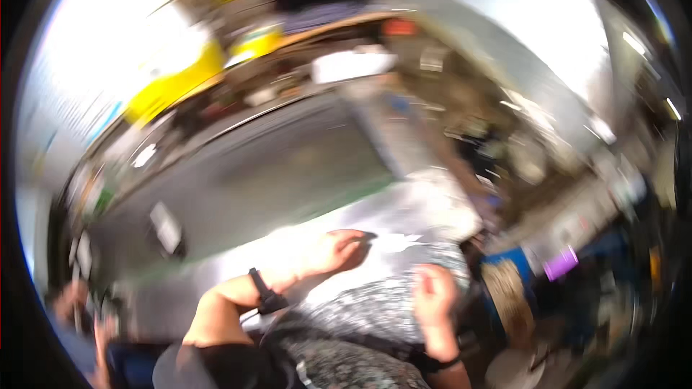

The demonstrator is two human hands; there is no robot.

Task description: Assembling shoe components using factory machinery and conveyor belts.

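My left hand (335, 251) reaches over a bright white sheet-like surface (393, 209) at the table's near edge. Its fingers are bent together, with a small dark thing (369, 236) at their tips, too blurred to name. To the right, my right hand (435, 294) is raised over grey-and-white patterned fabric (382, 299). Its fingers look curled but are smeared by motion, so whether it holds anything is unclear. A pale, sharp-edged patch (400, 241) shows on the white surface just right of my left hand. Both wrists carry dark bands.
A long grey table (274, 162) stretches ahead, with a white oblong thing (166, 228) on its left part. Behind it, a cluttered shelf holds a yellow box (176, 79) and a white bundle (352, 66). A purple item (561, 264) sits at right. Another person (76, 331) is at far left.
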